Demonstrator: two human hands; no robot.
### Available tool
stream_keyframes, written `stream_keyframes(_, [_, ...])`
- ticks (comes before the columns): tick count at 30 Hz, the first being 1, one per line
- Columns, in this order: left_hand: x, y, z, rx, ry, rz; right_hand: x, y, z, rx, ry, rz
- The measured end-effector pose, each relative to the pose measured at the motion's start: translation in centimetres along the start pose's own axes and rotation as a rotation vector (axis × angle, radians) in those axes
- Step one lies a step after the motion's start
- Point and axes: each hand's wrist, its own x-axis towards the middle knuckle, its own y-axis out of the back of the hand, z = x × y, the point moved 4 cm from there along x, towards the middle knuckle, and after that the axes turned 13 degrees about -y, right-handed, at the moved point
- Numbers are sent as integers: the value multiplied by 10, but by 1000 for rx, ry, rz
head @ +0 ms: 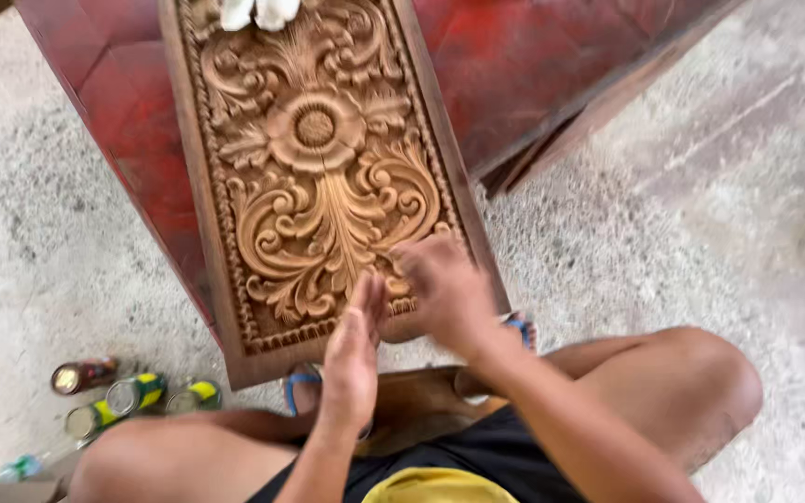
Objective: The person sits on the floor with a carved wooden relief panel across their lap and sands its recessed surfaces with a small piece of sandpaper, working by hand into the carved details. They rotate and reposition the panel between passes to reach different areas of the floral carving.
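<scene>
Down at the near end of the carved wooden panel (pixel 314 168), which lies on a red board (pixel 533 65), the left hand (pixel 354 359) stands edge-on, fingers straight and together; the right hand (pixel 444 289) blurs, fingers curled on the carving.

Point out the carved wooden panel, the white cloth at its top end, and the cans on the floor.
carved wooden panel (pixel 314 126), head view, on the central carved flower.
white cloth (pixel 258 13), head view, on its middle.
cans (pixel 134 393), head view, on the green and yellow can's side.
</scene>
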Motion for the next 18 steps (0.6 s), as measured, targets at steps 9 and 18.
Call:
stream_keyframes(9, [29, -27, 39, 541, -99, 59, -67, 3, 81, 44, -282, 550])
stream_keyframes(18, [106, -82, 22, 1486, -409, -639, -11, -25, 149, 532, -576, 621])
